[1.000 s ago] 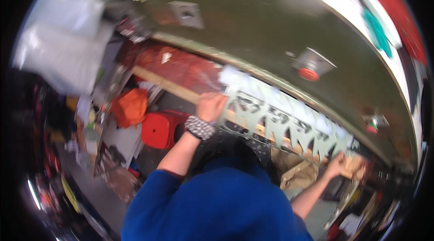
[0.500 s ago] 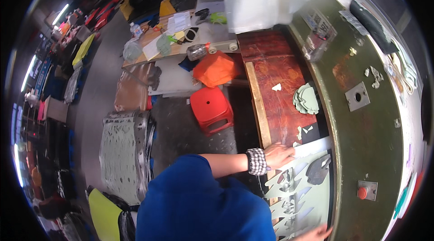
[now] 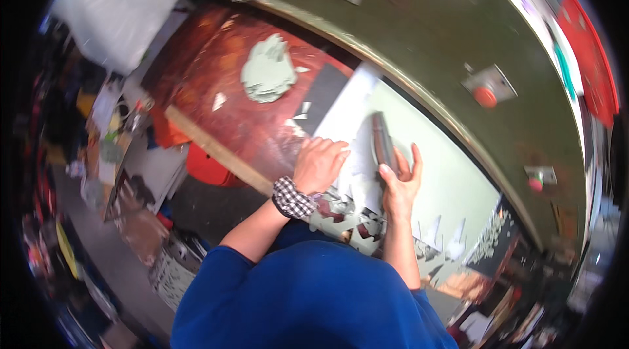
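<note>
Head view: right hand (image 3: 401,192) pinches a grey die (image 3: 382,142) between thumb and fingers over a pale sheet (image 3: 432,146) at centre right of frame; left hand (image 3: 321,164) lies palm down by the sheet's left end, its grip unclear. Pieces (image 3: 268,74), apparently cut, stack on the red surface (image 3: 190,80) at upper left; the sheet, gapped below, looks whole above. The die's far side is hidden.

Lt. green sheet (image 3: 436,159) looks smooth & matt; dk. grey cutting die (image 3: 382,139) looks like hard metal. Red board (image 3: 190,67) is shiny w/ scuffs, wood strip (image 3: 215,150) is dull. Checked wristband (image 3: 293,197) = soft cloth; big bag (image 3: 111,18) = thin, shiny plastic.
</note>
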`<state>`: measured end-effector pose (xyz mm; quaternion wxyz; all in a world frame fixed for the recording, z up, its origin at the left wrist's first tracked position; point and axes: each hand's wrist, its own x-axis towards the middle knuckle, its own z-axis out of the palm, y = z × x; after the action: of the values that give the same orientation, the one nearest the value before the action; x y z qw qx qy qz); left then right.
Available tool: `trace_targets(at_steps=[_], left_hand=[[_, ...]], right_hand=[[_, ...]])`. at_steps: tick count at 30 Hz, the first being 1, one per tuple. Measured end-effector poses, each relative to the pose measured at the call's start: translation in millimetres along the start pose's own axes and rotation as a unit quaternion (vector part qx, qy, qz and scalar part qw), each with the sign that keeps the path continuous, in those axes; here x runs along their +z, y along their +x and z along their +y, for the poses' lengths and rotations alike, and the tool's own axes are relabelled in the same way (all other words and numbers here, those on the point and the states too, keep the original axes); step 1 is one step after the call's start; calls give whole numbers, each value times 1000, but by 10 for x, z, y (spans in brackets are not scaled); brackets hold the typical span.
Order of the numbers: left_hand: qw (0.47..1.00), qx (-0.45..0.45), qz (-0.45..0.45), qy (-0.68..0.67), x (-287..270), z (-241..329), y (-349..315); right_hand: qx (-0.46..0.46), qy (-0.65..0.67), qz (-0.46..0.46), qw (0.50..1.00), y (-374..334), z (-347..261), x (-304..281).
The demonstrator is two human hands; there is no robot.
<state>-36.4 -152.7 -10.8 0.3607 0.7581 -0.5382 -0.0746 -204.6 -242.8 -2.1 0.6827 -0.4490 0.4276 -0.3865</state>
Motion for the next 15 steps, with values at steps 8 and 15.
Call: trace_targets(at_steps=[8,15], left_hand=[[987,18,-30,-159,291,245,437],[998,41,-45,26,127,-70,302]], right_hand=[[16,172,20,985,45,-74,-1],[-89,257,117,955,-91,-238,-623]])
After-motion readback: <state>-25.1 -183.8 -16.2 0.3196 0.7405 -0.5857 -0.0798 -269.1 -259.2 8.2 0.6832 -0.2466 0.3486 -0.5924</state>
